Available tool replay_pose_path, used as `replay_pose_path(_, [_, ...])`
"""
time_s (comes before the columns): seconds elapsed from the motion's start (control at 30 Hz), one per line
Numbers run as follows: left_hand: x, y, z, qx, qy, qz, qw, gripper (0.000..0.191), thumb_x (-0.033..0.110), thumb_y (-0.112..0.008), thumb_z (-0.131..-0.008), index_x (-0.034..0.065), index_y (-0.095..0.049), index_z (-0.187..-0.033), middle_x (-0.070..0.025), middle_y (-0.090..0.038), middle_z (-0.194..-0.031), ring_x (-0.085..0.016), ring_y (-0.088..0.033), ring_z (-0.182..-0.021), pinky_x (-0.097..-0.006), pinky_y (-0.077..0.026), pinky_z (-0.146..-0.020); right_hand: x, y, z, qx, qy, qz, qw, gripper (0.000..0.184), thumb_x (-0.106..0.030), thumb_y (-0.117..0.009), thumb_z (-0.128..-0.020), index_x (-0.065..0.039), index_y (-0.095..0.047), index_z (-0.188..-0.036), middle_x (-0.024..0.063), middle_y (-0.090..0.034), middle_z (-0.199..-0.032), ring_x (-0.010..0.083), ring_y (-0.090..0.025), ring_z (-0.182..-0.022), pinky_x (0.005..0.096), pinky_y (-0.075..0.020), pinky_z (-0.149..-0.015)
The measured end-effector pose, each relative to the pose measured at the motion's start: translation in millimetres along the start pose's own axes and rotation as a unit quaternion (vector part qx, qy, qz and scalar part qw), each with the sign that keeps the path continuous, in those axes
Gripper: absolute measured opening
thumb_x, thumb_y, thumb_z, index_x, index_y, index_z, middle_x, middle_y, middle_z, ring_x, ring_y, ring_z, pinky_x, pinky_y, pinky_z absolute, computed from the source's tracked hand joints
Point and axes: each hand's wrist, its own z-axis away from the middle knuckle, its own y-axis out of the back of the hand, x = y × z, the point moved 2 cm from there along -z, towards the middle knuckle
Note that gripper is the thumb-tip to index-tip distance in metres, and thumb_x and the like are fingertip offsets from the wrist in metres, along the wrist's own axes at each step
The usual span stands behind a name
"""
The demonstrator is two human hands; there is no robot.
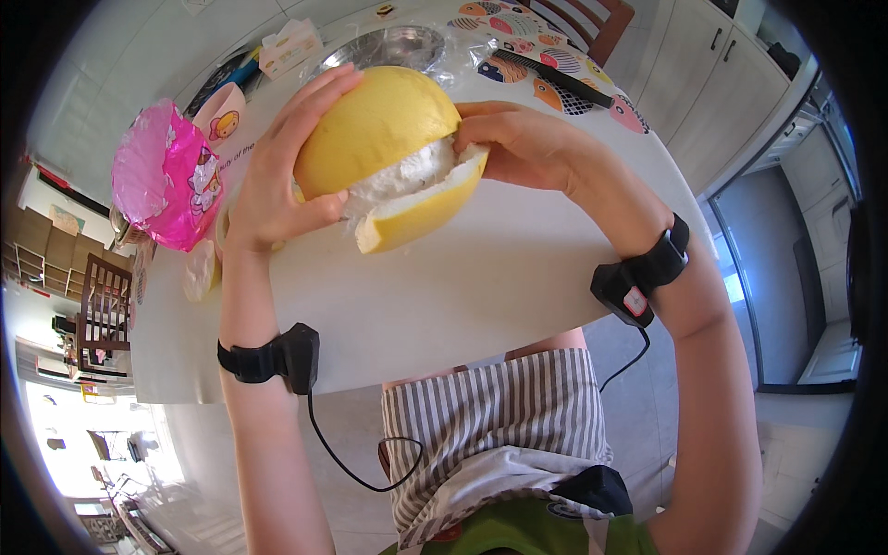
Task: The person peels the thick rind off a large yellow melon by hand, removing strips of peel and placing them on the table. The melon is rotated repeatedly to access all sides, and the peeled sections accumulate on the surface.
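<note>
A large yellow pomelo (378, 125) is held up over the table in front of me. Its thick rind is partly parted, and white pith (409, 170) shows in the gap. My left hand (284, 166) spreads around the fruit's left side, thumb at the lower end of the gap. At the right end, my right hand (520, 142) grips the loosened rind section (423, 211), with fingers tucked into the opening. That section hangs away from the fruit along its lower side, its white inner face partly visible.
The white table (444, 298) bears a metal bowl (388, 48) with clear plastic, a black-handled knife (555, 76), a tissue box (290, 48), a pink cup (220, 113) and a pink plastic bag (166, 177). Rind pieces (202, 270) lie by my left forearm. Cables hang from both wrist devices.
</note>
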Motion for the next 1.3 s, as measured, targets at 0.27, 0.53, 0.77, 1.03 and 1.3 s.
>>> replay_pose_path(0.27, [-5,-1,-3,-0.026,-0.004,0.047,0.999,0.087,0.025,-0.065,-0.058,0.0066,-0.055,-0.142,-0.0140,-0.050,-0.151,-0.030,-0.047,-0.140,-0.0402,-0.035,-0.116,2,-6,5,0.044,-0.011,0.136,0.990,0.039,-0.006,-0.061,-0.087,0.007,-0.059,-0.124,0.0088,-0.064,-0.116,0.0179,-0.061,-0.107,0.0315,-0.0483,-0.103])
replay_pose_path(0.53, [-25,2,3,-0.008,0.079,0.184,0.980,0.095,0.039,-0.070,-0.064,0.0015,-0.046,-0.148,-0.0160,-0.043,-0.156,-0.028,-0.043,-0.143,-0.0398,-0.031,-0.118,2,-4,-2,0.083,0.044,0.362,0.928,0.038,-0.007,-0.061,-0.082,0.000,-0.066,-0.119,0.0099,-0.068,-0.104,0.0194,-0.061,-0.100,0.0349,-0.0492,-0.089])
replay_pose_path(0.77, [-34,3,9,-0.008,0.089,0.226,0.970,0.096,0.034,-0.071,-0.065,0.0002,-0.043,-0.151,-0.0140,-0.041,-0.157,-0.025,-0.041,-0.144,-0.0380,-0.029,-0.120,-2,11,-9,0.098,0.098,0.511,0.848,0.039,-0.011,-0.061,-0.083,-0.006,-0.068,-0.120,0.0143,-0.071,-0.103,0.0283,-0.067,-0.084,0.0389,-0.0538,-0.076])
replay_pose_path(1.03, [-40,8,14,0.011,0.142,0.239,0.961,0.098,0.036,-0.071,-0.064,0.0014,-0.041,-0.151,-0.0133,-0.042,-0.157,-0.025,-0.041,-0.144,-0.0378,-0.028,-0.120,-20,31,0,0.120,0.070,0.602,0.787,0.043,-0.012,-0.058,-0.087,-0.011,-0.064,-0.129,0.0130,-0.071,-0.091,0.0226,-0.070,-0.086,0.0337,-0.0538,-0.073])
replay_pose_path(1.3, [-32,7,15,0.010,0.143,0.202,0.969,0.094,0.035,-0.069,-0.065,0.0091,-0.043,-0.152,-0.0110,-0.044,-0.152,-0.024,-0.040,-0.143,-0.0363,-0.026,-0.120,-55,24,33,0.120,-0.002,0.566,0.815,0.033,-0.015,-0.065,-0.086,-0.008,-0.066,-0.118,0.0061,-0.067,-0.078,0.0122,-0.063,-0.058,0.0262,-0.0459,-0.053])
